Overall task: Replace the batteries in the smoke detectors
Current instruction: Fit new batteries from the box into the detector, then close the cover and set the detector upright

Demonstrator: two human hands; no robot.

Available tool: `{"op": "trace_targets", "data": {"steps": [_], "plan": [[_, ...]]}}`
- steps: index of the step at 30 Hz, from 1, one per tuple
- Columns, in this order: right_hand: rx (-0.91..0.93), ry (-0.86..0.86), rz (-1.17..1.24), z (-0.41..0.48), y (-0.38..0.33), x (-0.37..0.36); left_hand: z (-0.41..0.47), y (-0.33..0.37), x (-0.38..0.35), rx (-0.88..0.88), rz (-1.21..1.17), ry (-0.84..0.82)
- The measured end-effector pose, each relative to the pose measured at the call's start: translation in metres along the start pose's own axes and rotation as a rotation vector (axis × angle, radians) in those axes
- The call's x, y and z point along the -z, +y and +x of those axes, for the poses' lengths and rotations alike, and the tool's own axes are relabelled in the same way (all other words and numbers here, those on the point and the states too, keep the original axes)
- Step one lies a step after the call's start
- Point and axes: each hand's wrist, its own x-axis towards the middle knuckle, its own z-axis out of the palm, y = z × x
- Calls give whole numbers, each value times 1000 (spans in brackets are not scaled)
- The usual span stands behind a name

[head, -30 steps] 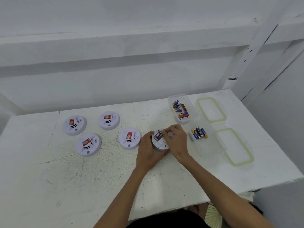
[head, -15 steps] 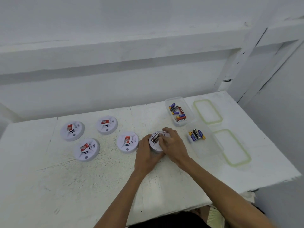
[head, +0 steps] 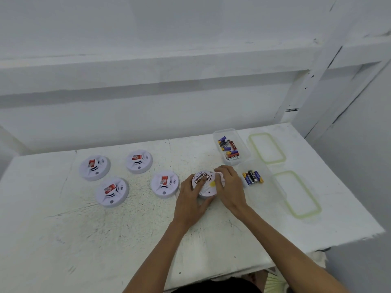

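Observation:
A white smoke detector lies back-up on the table, its battery bay showing dark batteries. My left hand grips its left rim, one finger pressing on the batteries. My right hand holds the detector's right side, and its fingers cover that edge. Several more detectors lie face-up to the left, each with a red label; the nearest detector sits just beside my left hand.
A clear tub with several batteries stands at the back right. A second clear tub holds a few batteries close to my right hand. Two green-rimmed lids lie further right, near the table's edge.
The view shifted slightly. My right fingers slid from the battery bay to the detector's right edge. My left finger now presses on the batteries.

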Motion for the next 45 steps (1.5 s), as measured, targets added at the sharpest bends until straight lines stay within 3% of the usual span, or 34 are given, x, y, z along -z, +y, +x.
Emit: {"op": "trace_targets", "data": {"steps": [8,29,33,39,45], "plan": [[-181,-95,-65,-11,19,-4,-5,1,-2,16,-27,33],[-219,-187,-308,-16,3,-4,-4,-5,-4,219,-252,107],[-323,-156,-167,-13,0,-3,-4,-4,-3,221,-269,107],[-508,-42,238,-9,-12,-2,-3,1,2,221,-301,127],[-247,-156,216,-7,-21,1,-4,2,4,219,-290,118]]}}
